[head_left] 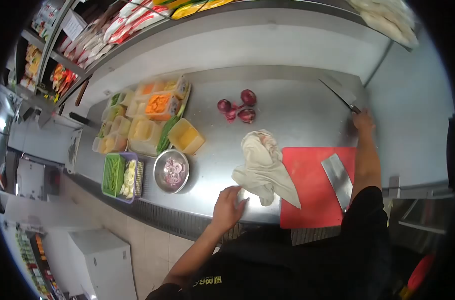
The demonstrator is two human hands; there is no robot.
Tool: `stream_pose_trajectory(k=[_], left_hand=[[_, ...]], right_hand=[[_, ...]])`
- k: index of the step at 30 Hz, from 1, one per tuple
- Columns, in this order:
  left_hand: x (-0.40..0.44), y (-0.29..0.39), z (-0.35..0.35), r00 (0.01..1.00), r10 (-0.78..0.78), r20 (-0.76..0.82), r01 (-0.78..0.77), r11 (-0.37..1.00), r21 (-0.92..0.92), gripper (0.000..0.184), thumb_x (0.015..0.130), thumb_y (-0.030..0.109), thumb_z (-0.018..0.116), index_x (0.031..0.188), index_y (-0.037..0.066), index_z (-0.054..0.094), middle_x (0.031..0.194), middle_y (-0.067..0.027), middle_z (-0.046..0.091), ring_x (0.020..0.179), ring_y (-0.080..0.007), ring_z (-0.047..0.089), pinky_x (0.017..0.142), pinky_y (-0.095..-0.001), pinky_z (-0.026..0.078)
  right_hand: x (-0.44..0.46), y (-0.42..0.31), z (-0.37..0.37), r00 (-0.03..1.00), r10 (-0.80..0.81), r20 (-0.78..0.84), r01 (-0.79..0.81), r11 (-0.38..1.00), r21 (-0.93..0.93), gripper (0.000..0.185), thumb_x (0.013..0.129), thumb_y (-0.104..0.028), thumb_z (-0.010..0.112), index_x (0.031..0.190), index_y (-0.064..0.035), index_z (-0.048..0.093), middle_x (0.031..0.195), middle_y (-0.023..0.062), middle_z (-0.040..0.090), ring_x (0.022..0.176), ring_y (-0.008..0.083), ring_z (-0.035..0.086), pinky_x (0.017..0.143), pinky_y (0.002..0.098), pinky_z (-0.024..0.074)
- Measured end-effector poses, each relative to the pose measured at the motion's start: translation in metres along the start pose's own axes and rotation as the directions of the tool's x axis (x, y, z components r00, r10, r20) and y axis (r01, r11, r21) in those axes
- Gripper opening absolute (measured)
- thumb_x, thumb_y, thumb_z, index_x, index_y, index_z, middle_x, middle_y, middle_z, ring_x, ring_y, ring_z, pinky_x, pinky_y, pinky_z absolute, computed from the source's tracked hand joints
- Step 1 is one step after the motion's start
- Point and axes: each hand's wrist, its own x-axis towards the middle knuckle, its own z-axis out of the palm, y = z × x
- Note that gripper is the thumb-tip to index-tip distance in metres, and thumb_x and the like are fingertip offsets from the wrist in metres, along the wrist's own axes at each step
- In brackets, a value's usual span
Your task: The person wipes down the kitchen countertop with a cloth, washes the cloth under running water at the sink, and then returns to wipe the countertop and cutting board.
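Observation:
My right hand (363, 121) reaches to the far right of the steel table and is closed round the handle of a long kitchen knife (336, 93), whose blade points away to the left. My left hand (229, 207) is near the table's front edge, holding nothing, with its thumb and fingers apart. Just right of it a crumpled off-white cloth (261, 167) overlaps a red cutting board (307, 175). On that board lies a cleaver (336, 176) with a wide blade. Several red onions (246, 116) and some peel sit together behind the cloth.
A steel bowl (157, 175) holds sliced onion. Left of it stands a purple basket (136, 194) with a green basket (105, 180) and cut vegetables. Several plastic tubs (190, 145) of vegetables crowd the table's left. A shelf (297, 6) runs overhead; a wall closes the right.

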Motion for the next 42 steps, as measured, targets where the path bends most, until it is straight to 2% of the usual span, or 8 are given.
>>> stream_pose_trajectory(k=[7, 9, 18, 20, 25, 26, 35, 42], left_hand=[[0.033, -0.021, 0.003, 0.991, 0.013, 0.13, 0.008, 0.987, -0.16, 0.045, 0.084, 0.012, 0.074, 0.125, 0.002, 0.059, 0.126, -0.0196, 0.059, 0.119, -0.0385, 0.055, 0.102, -0.0421, 0.046], [0.033, -0.036, -0.016, 0.994, 0.012, 0.11, 0.012, 0.978, -0.21, 0.037, 0.087, 0.014, 0.072, 0.121, 0.003, 0.062, 0.124, -0.0192, 0.061, 0.117, -0.038, 0.057, 0.101, -0.042, 0.048], [0.028, -0.158, -0.181, 0.99, 0.069, -0.126, -0.116, 0.901, -0.417, 0.027, 0.093, 0.014, 0.066, 0.12, 0.006, 0.065, 0.121, -0.016, 0.065, 0.111, -0.0344, 0.063, 0.096, -0.0397, 0.05], [0.024, -0.204, -0.225, 0.964, 0.16, -0.212, -0.229, 0.906, -0.356, 0.027, 0.093, 0.012, 0.065, 0.12, 0.006, 0.065, 0.12, -0.017, 0.065, 0.112, -0.0341, 0.062, 0.099, -0.0399, 0.048], [-0.03, -0.292, -0.345, 0.897, -0.085, -0.434, -0.131, 0.886, -0.444, 0.017, 0.094, 0.005, 0.062, 0.109, 0.0, 0.069, 0.108, -0.0163, 0.068, 0.098, -0.0261, 0.067, 0.086, -0.0329, 0.051], [-0.046, -0.314, -0.362, 0.873, -0.146, -0.465, -0.084, 0.895, -0.439, 0.016, 0.094, 0.005, 0.062, 0.108, 0.0, 0.069, 0.107, -0.0155, 0.069, 0.097, -0.0246, 0.066, 0.086, -0.0325, 0.051], [-0.197, -0.447, -0.415, 0.49, -0.667, -0.562, 0.191, 0.711, -0.677, 0.016, 0.097, 0.008, 0.059, 0.106, -0.002, 0.067, 0.104, -0.0084, 0.069, 0.099, -0.0153, 0.064, 0.093, -0.0303, 0.048], [-0.256, -0.458, -0.409, 0.429, -0.81, -0.399, 0.293, 0.543, -0.787, 0.02, 0.099, 0.012, 0.059, 0.112, -0.003, 0.064, 0.104, -0.0085, 0.068, 0.1, -0.0166, 0.063, 0.093, -0.03, 0.048]], right_hand=[[-0.057, -0.091, 0.021, 0.921, -0.275, 0.276, 0.197, 0.94, 0.28, 0.047, 0.088, -0.039, 0.061, 0.115, -0.0005, 0.063, 0.103, 0.0146, 0.07, 0.098, 0.0311, 0.067, 0.078, 0.0367, 0.0517], [-0.12, -0.122, -0.058, 0.828, -0.323, 0.459, -0.288, 0.457, 0.842, 0.021, 0.09, -0.028, 0.059, 0.088, -0.0069, 0.061, 0.07, 0.0027, 0.055, 0.063, 0.0167, 0.055, 0.055, 0.0317, 0.0408], [-0.387, -0.342, -0.221, 0.691, -0.711, 0.128, -0.099, 0.082, 0.992, 0.035, 0.082, -0.003, 0.072, 0.11, -0.0051, 0.05, 0.078, 0.0025, 0.049, 0.067, 0.0092, 0.048, 0.063, 0.0262, 0.0447], [-0.422, -0.413, -0.234, 0.524, -0.847, -0.09, 0.381, 0.139, 0.914, 0.038, 0.085, -0.007, 0.072, 0.117, -0.0041, 0.05, 0.097, 0.0063, 0.057, 0.085, 0.0151, 0.055, 0.075, 0.0295, 0.0479], [-0.523, -0.623, -0.275, 0.273, -0.962, -0.021, 0.239, 0.047, 0.97, 0.041, 0.088, -0.019, 0.075, 0.118, -0.0037, 0.051, 0.102, 0.0198, 0.064, 0.092, 0.0316, 0.065, 0.081, 0.0393, 0.0507], [-0.544, -0.671, -0.26, 0.28, -0.948, -0.153, 0.056, -0.143, 0.988, 0.042, 0.089, -0.024, 0.073, 0.118, -0.0039, 0.051, 0.101, 0.0204, 0.065, 0.092, 0.0317, 0.066, 0.08, 0.0405, 0.051], [-0.581, -0.955, -0.284, 0.655, -0.735, -0.173, 0.447, 0.192, 0.874, 0.046, 0.09, -0.028, 0.06, 0.121, -0.0008, 0.041, 0.1, 0.0276, 0.068, 0.094, 0.0474, 0.065, 0.084, 0.0557, 0.0508], [-0.592, -1.047, -0.352, 0.83, -0.556, -0.038, 0.106, 0.091, 0.99, 0.057, 0.088, -0.021, 0.053, 0.131, 0.0093, 0.033, 0.123, 0.0356, 0.057, 0.116, 0.0476, 0.057, 0.1, 0.0512, 0.0451]])
